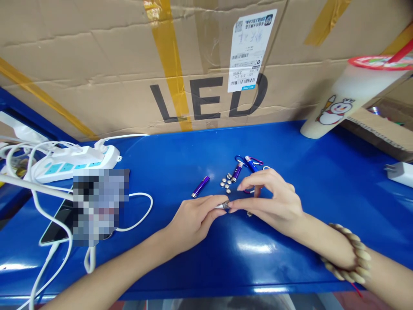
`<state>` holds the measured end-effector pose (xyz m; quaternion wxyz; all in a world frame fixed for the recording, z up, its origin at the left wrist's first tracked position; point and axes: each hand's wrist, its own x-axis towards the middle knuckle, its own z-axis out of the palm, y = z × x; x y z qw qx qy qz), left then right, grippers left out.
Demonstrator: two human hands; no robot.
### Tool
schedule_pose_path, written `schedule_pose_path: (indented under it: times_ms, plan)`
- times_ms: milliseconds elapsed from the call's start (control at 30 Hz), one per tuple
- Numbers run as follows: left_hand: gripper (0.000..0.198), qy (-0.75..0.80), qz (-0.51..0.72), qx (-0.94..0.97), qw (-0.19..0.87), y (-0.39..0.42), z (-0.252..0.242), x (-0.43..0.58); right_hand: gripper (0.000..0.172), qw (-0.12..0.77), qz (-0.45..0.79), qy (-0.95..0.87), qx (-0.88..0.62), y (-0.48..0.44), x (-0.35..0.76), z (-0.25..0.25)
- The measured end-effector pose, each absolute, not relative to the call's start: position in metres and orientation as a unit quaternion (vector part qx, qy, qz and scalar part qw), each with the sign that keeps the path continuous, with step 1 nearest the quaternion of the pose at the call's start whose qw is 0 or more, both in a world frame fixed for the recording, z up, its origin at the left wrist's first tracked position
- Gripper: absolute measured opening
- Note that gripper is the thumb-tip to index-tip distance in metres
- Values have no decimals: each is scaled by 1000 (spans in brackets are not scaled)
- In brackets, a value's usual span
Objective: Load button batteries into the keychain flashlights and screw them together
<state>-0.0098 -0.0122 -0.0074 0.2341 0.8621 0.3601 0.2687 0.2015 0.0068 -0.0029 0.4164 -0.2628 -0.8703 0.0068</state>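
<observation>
In the head view, your left hand (190, 219) pinches one silver tube (220, 207) over the blue surface (206, 267), its long axis running nearly sideways and its exposed end pointing right. Your right hand (279, 204) has its grip spread, the lowest digit at that end. Beyond your hands you have one loose purple tube (200, 187) slanting up rightward, a second purple tube (237, 172), one blue tube (251, 163), and about six clustered button cells (228, 191).

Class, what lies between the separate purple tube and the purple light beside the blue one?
Small silver round pieces lie between the purple tube and purple light, in the head view.
</observation>
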Motion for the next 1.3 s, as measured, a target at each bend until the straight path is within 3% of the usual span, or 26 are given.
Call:
schedule_pose_path:
  times_ms: [300,833,1300]
  plan:
    - [19,351,215,881,233,-13,-8,-9,8,396,22,-881,-259,11,200,1]
    - [22,360,188,897,172,-17,-12,-9,7,379,85,-884,-261,9,201,-7]
    - [20,343,281,892,88,-15,-19,-7,18,394,261,-802,-365,7,187,-7]
